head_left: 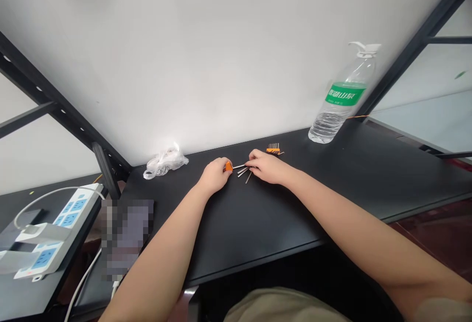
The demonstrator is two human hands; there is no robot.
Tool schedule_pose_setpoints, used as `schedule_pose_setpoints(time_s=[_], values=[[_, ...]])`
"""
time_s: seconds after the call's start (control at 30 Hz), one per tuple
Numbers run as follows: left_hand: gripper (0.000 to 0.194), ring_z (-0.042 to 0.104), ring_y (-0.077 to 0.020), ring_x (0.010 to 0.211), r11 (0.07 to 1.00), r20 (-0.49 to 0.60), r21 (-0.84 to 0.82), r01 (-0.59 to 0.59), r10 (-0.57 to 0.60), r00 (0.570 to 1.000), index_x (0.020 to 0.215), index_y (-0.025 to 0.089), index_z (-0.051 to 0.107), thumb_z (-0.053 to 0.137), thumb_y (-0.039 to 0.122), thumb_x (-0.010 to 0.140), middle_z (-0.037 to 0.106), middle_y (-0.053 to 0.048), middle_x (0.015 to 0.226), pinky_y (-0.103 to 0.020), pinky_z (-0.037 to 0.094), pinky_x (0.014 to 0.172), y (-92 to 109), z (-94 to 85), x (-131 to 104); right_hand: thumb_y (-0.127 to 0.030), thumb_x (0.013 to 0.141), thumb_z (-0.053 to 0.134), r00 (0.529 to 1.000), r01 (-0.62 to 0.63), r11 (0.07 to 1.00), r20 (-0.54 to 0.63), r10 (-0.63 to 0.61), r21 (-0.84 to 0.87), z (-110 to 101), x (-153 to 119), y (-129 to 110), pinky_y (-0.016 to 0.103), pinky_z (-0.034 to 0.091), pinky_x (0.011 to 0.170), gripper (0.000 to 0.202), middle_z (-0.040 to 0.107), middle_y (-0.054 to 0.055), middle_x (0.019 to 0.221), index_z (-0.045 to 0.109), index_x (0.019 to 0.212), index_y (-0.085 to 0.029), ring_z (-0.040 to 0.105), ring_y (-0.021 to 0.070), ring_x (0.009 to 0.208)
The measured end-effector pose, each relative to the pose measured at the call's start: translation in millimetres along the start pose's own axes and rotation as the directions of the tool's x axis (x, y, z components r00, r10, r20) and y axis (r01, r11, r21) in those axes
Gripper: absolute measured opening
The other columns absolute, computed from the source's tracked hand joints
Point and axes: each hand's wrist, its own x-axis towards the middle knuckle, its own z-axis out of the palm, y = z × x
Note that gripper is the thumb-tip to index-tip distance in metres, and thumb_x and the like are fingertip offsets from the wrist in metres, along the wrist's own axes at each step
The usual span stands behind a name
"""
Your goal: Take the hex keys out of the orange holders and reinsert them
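Two hands (pixel 215 176) (pixel 267 166), screwdriver (pixel 233 167) pointing right

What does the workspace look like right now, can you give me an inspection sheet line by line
Surface: black tabletop, matte, against a white wall.
Job's things: small orange-handled tool in the left hand; loose thin metal rods on the table at the right hand's fingertips; orange holder with more rods just behind.
Clutter: crumpled clear plastic bag; water bottle with green label, upright at the back right.
Grips: left hand closed around the tool; right hand pinching a rod.
Cables: white power strip with white cord at the left.
Surroundings: black metal frame.
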Motion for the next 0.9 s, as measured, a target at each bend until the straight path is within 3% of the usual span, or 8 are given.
schedule_pose_setpoints(time_s=[0.27,0.47,0.67,0.8,0.9], values=[[0.016,0.062,-0.0194,0.086,1.0,-0.061,0.029,-0.013,0.014,0.998,0.1,0.024,0.068,0.06,0.02,0.087,0.067,-0.004,0.095,-0.03,0.05,0.078,-0.5,2.5,-1.1,-0.016,0.097,0.056,1.0,0.018,0.995,-0.005,-0.019,-0.095,3.7,4.6,-7.4,0.031,0.048,0.079,0.018,0.064,0.008,0.098,0.073,0.092,-0.02,0.064,0.0197,0.085],[0.01,0.06,-0.0188,0.078,0.995,-0.012,0.102,0.02,-0.019,1.0,0.087,0.021,0.069,0.059,0.023,0.087,0.064,-0.005,0.087,-0.03,0.046,0.069,-0.3,2.2,0.8,-0.017,0.098,0.055,0.994,0.105,0.991,0.002,-0.105,-0.083,9.3,10.0,-19.0,0.034,0.048,0.084,0.021,0.065,0.007,0.098,0.075,0.093,-0.022,0.063,0.0197,0.086],[0.018,0.06,-0.0181,0.08,0.995,0.0,0.096,0.014,-0.014,1.0,0.097,0.024,0.072,0.059,0.021,0.085,0.066,-0.004,0.091,-0.029,0.048,0.073,0.7,1.0,-1.0,-0.019,0.095,0.059,0.995,-0.019,1.0,-0.094,0.02,0.01,16.0,18.3,1.7,0.037,0.051,0.089,0.018,0.067,0.007,0.106,0.076,0.092,-0.023,0.062,0.0234,0.097],[0.017,0.061,-0.0183,0.08,0.997,-0.014,0.08,0.023,-0.022,1.0,0.092,0.023,0.072,0.059,0.019,0.084,0.067,-0.004,0.09,-0.029,0.048,0.074,2.3,-0.3,-1.6,-0.013,0.093,0.056,0.984,-0.123,0.991,-0.121,0.129,0.052,15.4,17.3,12.9,0.038,0.052,0.091,0.022,0.069,0.007,0.105,0.073,0.103,-0.022,0.063,0.0233,0.099],[0.017,0.062,-0.0188,0.082,0.998,-0.046,0.051,0.024,-0.021,0.999,0.094,0.023,0.073,0.059,0.019,0.084,0.068,-0.004,0.091,-0.029,0.05,0.076,2.9,-1.7,-1.4,-0.021,0.094,0.06,0.986,-0.093,0.992,-0.127,0.104,0.09,9.9,12.9,10.7,0.041,0.05,0.097,0.028,0.068,0.009,0.118,0.07,0.12,-0.023,0.062,0.0252,0.109]])
